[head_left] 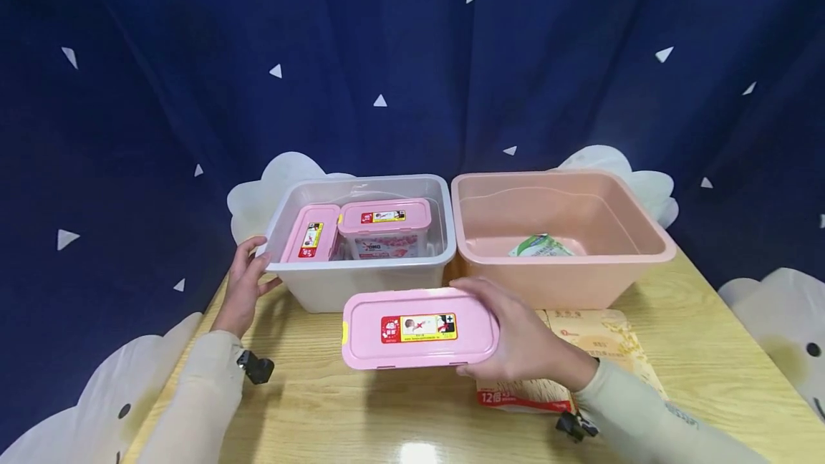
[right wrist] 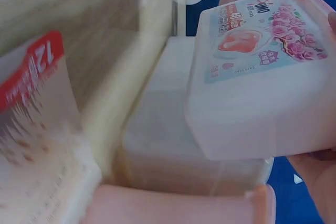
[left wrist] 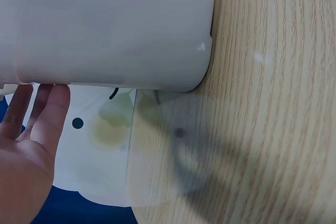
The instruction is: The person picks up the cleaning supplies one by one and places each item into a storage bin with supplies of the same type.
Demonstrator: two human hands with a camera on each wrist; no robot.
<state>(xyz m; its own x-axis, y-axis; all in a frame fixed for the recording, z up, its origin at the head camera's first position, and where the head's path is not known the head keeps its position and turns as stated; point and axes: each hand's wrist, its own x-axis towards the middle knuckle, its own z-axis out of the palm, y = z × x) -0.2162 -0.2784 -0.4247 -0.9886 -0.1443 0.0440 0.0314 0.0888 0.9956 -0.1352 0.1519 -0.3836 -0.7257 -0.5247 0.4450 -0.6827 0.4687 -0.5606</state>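
My right hand (head_left: pixel 515 339) grips one end of a laundry capsule box (head_left: pixel 419 329) with a pink lid, held over the table in front of the bins. Its translucent body with rose printing (right wrist: pixel 262 51) shows in the right wrist view. My left hand (head_left: pixel 243 285) touches the left side of a white bin (head_left: pixel 361 276) near its front corner. In the left wrist view, straight fingers (left wrist: pixel 55 108) meet the bin's wall. Inside that bin are two more pink-lidded boxes, one along the left side (head_left: pixel 311 233) and one crosswise (head_left: pixel 385 224).
A pink bin (head_left: pixel 548 278) stands right of the white one, with a green and white packet (head_left: pixel 540 245) on its floor. Partly behind my right arm, a beige and red package (head_left: pixel 609 339) lies on the wooden table (head_left: pixel 309 392). A dark blue curtain (head_left: pixel 412 41) hangs behind.
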